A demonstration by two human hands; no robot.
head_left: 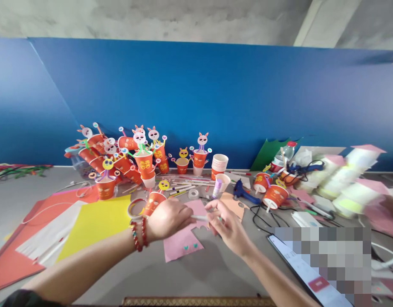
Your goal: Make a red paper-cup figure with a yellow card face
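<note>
Above the table, my left hand, with red bead bracelets at the wrist, is closed around one end of a thin white stick. The fingers of my right hand are curled at the stick's other end. Its exact kind is not clear. Beneath both hands lies a cut pink paper sheet with small teal shapes on it. Just behind my left hand, a red paper cup with a yellow face leans over. A purple-capped glue stick stands behind my right hand.
Several decorated red cups crowd the back left. Yellow paper lies at left. A blue glue gun with black cable, a phone-like device and blurred white paper towers are at right. Stacked cups stand behind.
</note>
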